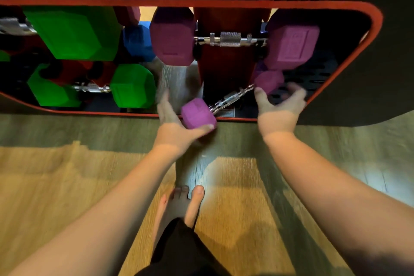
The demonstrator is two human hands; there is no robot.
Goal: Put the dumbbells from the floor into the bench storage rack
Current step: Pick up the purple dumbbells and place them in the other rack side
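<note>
Right hand's fingers (293, 93) blurred (grip unclear).

The left hand (177, 127) cups the near head of a small purple dumbbell (226, 101), thumb under it — the bar runs up and right into the bench rack (378, 22), its far head just inside. The right hand (280, 105) spreads open beside that far head, fingers blurred. Above sits a larger purple dumbbell (233, 39); green dumbbells (74, 33) fill the rack's left side. A bare foot (179, 206) stands on the wood floor (56, 186).
</note>
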